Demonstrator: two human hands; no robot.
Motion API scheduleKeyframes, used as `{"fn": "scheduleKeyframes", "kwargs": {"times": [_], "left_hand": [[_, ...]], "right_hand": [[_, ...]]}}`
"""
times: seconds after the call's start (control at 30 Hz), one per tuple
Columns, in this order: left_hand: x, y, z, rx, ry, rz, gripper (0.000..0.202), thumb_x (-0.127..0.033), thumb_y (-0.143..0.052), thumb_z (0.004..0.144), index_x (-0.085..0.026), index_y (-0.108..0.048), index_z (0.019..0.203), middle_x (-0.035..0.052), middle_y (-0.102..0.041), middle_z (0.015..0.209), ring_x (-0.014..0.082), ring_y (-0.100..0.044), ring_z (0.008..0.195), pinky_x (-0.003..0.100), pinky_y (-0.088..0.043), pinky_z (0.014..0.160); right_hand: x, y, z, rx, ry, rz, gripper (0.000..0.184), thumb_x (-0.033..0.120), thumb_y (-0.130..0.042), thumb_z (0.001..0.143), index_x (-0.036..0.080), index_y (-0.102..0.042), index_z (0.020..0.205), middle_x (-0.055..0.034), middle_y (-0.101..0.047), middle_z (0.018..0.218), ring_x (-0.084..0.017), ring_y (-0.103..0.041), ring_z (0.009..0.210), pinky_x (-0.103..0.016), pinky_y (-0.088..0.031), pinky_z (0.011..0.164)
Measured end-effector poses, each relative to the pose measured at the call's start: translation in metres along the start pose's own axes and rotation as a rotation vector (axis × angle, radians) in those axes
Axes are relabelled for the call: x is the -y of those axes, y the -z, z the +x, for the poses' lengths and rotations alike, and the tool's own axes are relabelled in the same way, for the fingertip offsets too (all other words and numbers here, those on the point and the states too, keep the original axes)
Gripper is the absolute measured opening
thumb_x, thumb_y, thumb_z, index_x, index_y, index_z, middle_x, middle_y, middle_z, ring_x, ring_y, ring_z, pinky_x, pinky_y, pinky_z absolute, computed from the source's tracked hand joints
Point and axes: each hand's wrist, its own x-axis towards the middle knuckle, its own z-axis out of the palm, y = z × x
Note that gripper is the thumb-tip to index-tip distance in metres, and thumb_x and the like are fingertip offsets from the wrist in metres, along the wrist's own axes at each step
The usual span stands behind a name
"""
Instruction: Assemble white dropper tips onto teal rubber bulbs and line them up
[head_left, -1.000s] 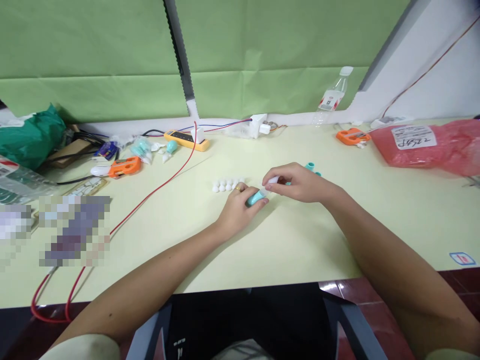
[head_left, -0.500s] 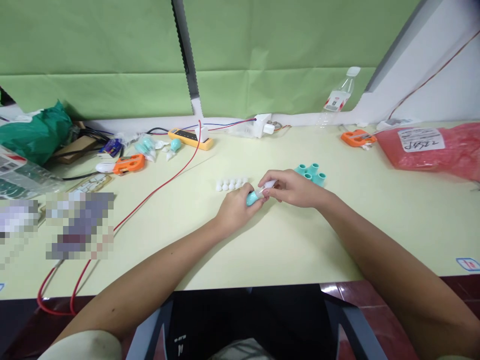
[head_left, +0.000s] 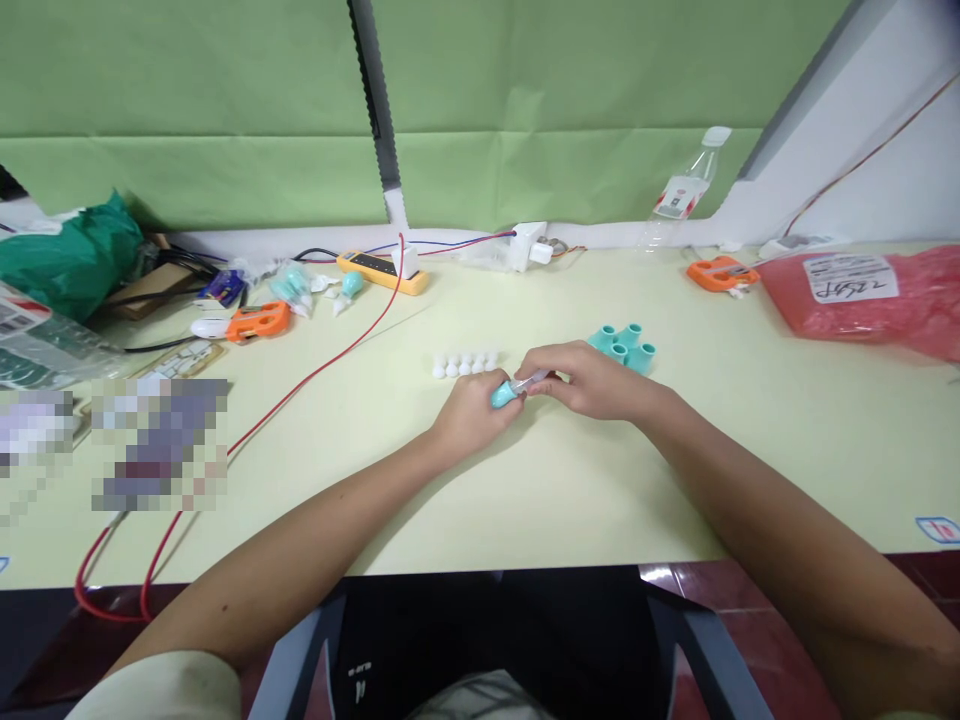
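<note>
My left hand is closed around a small teal-ended piece, its rounded teal end showing between thumb and fingers. A clear-to-whitish narrow part extends from the teal end to the right. My right hand pinches that clear part, so both hands meet on one item. Just beyond my left hand, small white round pieces stand in two rows on the table. Behind my right hand sits a cluster of teal open-topped tubes, partly covered by the hand.
The pale table carries a red cable on the left, a yellow multimeter-like device and an orange tool. Farther right are another orange tool, a red plastic bag and a clear bottle.
My right fingers have closed in on the clear part and tilted flatter over it. My left hand keeps its hold on the teal end. The view has shifted slightly.
</note>
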Motion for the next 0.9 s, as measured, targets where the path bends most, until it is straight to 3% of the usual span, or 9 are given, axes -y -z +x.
{"fn": "scheduleKeyframes", "kwargs": {"times": [0.2, 0.33, 0.5, 0.77, 0.9], "left_hand": [[0.002, 0.000, 0.002, 0.037, -0.002, -0.054, 0.023, -0.036, -0.063, 0.088, -0.017, -0.061, 0.075, -0.0015, -0.059, 0.066, 0.0117, -0.050, 0.062, 0.027, -0.035, 0.058], [0.001, 0.000, 0.001, 0.060, 0.001, -0.043, 0.024, -0.036, -0.062, 0.088, -0.018, -0.059, 0.073, -0.0020, -0.058, 0.064, 0.0119, -0.050, 0.061, 0.027, -0.035, 0.059], [-0.003, 0.001, 0.000, 0.023, 0.001, 0.049, 0.020, -0.033, -0.061, 0.089, -0.019, -0.057, 0.075, -0.0019, -0.057, 0.065, 0.0132, -0.051, 0.061, 0.028, -0.034, 0.059], [0.000, -0.003, 0.001, 0.028, -0.043, 0.330, 0.010, -0.030, -0.060, 0.090, -0.020, -0.061, 0.087, 0.0048, -0.068, 0.078, 0.0205, -0.063, 0.071, 0.030, -0.039, 0.061], [0.002, -0.006, 0.000, 0.047, -0.054, 0.419, 0.013, -0.030, -0.059, 0.092, -0.018, -0.064, 0.093, 0.0087, -0.071, 0.086, 0.0230, -0.066, 0.075, 0.032, -0.042, 0.063]], "right_hand": [[0.006, -0.001, -0.001, -0.003, 0.086, -0.107, 0.016, 0.016, -0.051, 0.098, 0.020, -0.067, 0.097, -0.0038, -0.069, 0.087, -0.018, -0.061, 0.081, -0.031, -0.043, 0.074], [0.004, -0.004, 0.000, -0.036, -0.034, 0.002, 0.009, 0.024, -0.059, 0.096, 0.020, -0.067, 0.095, -0.0008, -0.068, 0.079, -0.015, -0.057, 0.068, -0.028, -0.041, 0.064], [0.001, -0.009, 0.002, -0.093, -0.211, 0.158, 0.012, 0.033, -0.063, 0.093, 0.021, -0.064, 0.095, -0.0001, -0.065, 0.073, -0.015, -0.054, 0.064, -0.027, -0.039, 0.058], [0.003, -0.012, 0.003, -0.089, -0.310, 0.158, 0.019, 0.038, -0.061, 0.092, 0.020, -0.064, 0.086, 0.0025, -0.056, 0.065, -0.013, -0.045, 0.059, -0.028, -0.031, 0.055], [0.005, -0.014, 0.006, -0.064, -0.388, 0.156, 0.028, 0.043, -0.059, 0.094, 0.020, -0.058, 0.077, 0.0043, -0.048, 0.059, -0.012, -0.040, 0.055, -0.028, -0.028, 0.053]]}}
